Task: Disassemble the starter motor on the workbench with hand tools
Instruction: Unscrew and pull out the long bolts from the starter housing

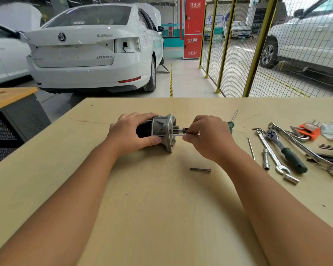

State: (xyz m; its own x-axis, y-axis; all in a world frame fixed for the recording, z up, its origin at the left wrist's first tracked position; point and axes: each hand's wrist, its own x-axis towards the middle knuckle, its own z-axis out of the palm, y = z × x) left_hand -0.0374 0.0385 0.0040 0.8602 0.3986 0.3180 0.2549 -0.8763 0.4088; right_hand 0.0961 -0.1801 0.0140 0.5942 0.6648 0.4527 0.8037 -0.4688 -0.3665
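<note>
The starter motor (161, 131) lies on its side mid-workbench (161, 208). The left hand (129, 131) grips its dark body; the right hand (206, 135), just beside the flange, pinches a long bolt (178, 133).

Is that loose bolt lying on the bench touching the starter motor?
Apart. The head view shows the loose bolt lying alone on the workbench, with bare wood plainly between it and the starter motor, which sits farther back.

Bright even daylight, soft shadows, warped edges
</note>
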